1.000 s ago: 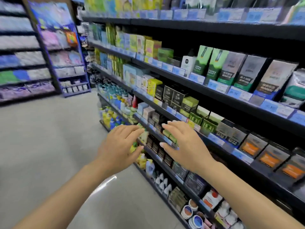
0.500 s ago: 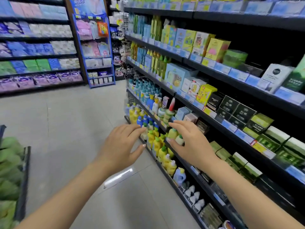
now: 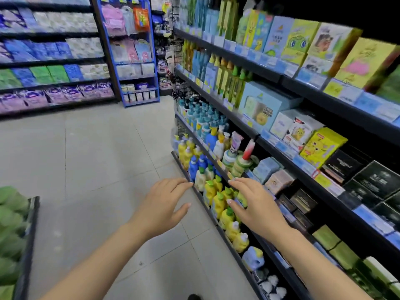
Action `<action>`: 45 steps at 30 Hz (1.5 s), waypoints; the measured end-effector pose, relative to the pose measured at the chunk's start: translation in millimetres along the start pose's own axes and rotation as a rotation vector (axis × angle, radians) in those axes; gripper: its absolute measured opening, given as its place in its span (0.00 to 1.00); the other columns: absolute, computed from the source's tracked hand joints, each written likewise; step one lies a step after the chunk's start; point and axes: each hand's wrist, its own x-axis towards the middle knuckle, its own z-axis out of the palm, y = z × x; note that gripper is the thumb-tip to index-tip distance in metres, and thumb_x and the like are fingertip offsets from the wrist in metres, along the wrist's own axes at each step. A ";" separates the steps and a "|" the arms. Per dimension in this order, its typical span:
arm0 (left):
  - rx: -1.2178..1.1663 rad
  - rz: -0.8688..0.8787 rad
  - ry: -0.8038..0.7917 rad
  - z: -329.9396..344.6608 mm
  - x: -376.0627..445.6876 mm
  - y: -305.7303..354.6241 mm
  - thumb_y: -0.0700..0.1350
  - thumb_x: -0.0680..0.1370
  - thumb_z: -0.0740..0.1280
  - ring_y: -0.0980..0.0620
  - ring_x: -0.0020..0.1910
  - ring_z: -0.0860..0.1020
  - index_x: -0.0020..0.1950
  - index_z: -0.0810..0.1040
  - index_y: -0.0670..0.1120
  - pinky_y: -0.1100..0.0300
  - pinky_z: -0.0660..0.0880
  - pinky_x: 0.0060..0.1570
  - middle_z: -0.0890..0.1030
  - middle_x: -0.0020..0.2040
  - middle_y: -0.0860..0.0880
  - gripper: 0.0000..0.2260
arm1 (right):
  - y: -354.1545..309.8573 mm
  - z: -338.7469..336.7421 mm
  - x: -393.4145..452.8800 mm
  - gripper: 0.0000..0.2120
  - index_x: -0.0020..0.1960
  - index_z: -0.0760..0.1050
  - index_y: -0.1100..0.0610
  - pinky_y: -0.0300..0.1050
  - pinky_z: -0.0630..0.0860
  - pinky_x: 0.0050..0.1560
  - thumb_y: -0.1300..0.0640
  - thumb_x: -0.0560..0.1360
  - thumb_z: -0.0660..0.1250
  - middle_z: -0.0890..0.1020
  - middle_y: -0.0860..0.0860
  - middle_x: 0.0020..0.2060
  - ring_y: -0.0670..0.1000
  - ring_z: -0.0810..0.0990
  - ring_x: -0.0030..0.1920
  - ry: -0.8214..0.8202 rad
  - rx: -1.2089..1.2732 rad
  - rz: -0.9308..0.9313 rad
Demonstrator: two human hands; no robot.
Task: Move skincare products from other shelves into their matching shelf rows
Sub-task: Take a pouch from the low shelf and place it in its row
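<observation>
Both my hands reach out in front of me beside a black shop shelf unit [image 3: 279, 158] on the right. My left hand [image 3: 162, 204] hovers over the floor with relaxed fingers and holds nothing. My right hand [image 3: 255, 204] is spread flat, empty, in front of the low shelf with yellow pump bottles [image 3: 218, 202]. Just beyond its fingertips stand green round jars [image 3: 240, 165] with a red-tipped tube [image 3: 247, 149] on them. Pale blue boxes [image 3: 265, 168] and black boxes [image 3: 378, 178] fill the row to the right.
Blue pump bottles [image 3: 201, 120] line the far end of the lower shelves. A cart edge with green packs [image 3: 13, 234] stands at the lower left. A blue display rack [image 3: 132, 50] and shelves of tissue packs [image 3: 49, 48] close off the aisle. Grey tiled floor [image 3: 86, 159] lies between.
My view has swung left along the aisle, from the black and green boxes to the yellow bottles and jars. Both hands stay raised and empty; the cart came into view at left.
</observation>
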 end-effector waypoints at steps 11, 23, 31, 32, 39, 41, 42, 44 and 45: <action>-0.031 0.028 -0.107 58.5 142.5 -92.5 0.56 0.74 0.60 0.49 0.53 0.78 0.62 0.76 0.48 0.55 0.75 0.54 0.78 0.57 0.50 0.20 | 82.4 50.5 127.0 0.21 0.65 0.73 0.55 0.46 0.71 0.62 0.50 0.74 0.66 0.76 0.49 0.60 0.50 0.72 0.62 -0.065 0.007 0.105; -0.132 0.291 -0.254 127.9 315.2 -232.3 0.55 0.75 0.59 0.48 0.56 0.78 0.63 0.75 0.46 0.51 0.75 0.54 0.78 0.58 0.49 0.21 | 125.5 124.0 258.5 0.21 0.68 0.69 0.52 0.41 0.66 0.63 0.49 0.77 0.63 0.72 0.46 0.62 0.49 0.68 0.64 -0.092 -0.042 0.512; -0.229 0.528 -0.333 172.8 399.8 -285.7 0.54 0.71 0.60 0.44 0.42 0.79 0.56 0.79 0.43 0.56 0.75 0.40 0.81 0.47 0.46 0.20 | 127.9 159.5 309.8 0.23 0.71 0.66 0.52 0.40 0.60 0.66 0.49 0.78 0.62 0.70 0.48 0.68 0.48 0.64 0.68 -0.063 -0.021 0.836; -0.239 0.541 -0.357 179.3 405.8 -287.4 0.54 0.71 0.59 0.44 0.42 0.80 0.55 0.79 0.43 0.56 0.75 0.40 0.81 0.47 0.46 0.21 | 127.5 163.1 311.9 0.23 0.72 0.65 0.52 0.41 0.61 0.66 0.50 0.78 0.62 0.70 0.49 0.68 0.49 0.64 0.68 -0.064 -0.012 0.866; -0.256 0.572 -0.480 231.6 438.8 -286.1 0.50 0.69 0.73 0.41 0.45 0.80 0.59 0.78 0.43 0.52 0.77 0.42 0.81 0.49 0.45 0.21 | 147.9 185.6 321.7 0.25 0.71 0.65 0.56 0.45 0.65 0.63 0.53 0.76 0.65 0.72 0.54 0.65 0.55 0.69 0.66 -0.068 0.040 1.030; -0.276 0.565 -0.521 248.3 449.6 -281.4 0.48 0.69 0.73 0.39 0.46 0.79 0.61 0.76 0.42 0.49 0.77 0.45 0.80 0.50 0.43 0.23 | 163.3 195.1 321.1 0.26 0.71 0.65 0.58 0.47 0.67 0.62 0.54 0.75 0.66 0.74 0.57 0.64 0.58 0.70 0.64 -0.067 0.042 1.063; -0.277 0.561 -0.531 258.6 454.6 -279.3 0.48 0.70 0.71 0.38 0.47 0.79 0.63 0.76 0.41 0.48 0.76 0.46 0.80 0.51 0.42 0.23 | 172.2 201.1 320.5 0.27 0.71 0.65 0.59 0.48 0.68 0.61 0.53 0.75 0.67 0.74 0.58 0.63 0.58 0.70 0.64 -0.069 0.037 1.074; -0.284 0.554 -0.527 284.4 462.9 -274.7 0.50 0.71 0.67 0.38 0.50 0.78 0.65 0.74 0.41 0.47 0.75 0.48 0.79 0.54 0.41 0.24 | 190.3 214.7 319.6 0.28 0.72 0.62 0.59 0.49 0.68 0.61 0.53 0.76 0.66 0.73 0.58 0.64 0.58 0.69 0.65 -0.062 0.035 1.097; -0.285 0.551 -0.521 299.6 466.5 -272.2 0.51 0.72 0.66 0.38 0.51 0.77 0.66 0.73 0.42 0.47 0.75 0.49 0.79 0.55 0.41 0.25 | 199.6 221.9 319.2 0.29 0.73 0.61 0.59 0.49 0.67 0.62 0.52 0.76 0.65 0.72 0.58 0.66 0.58 0.68 0.66 -0.051 0.037 1.108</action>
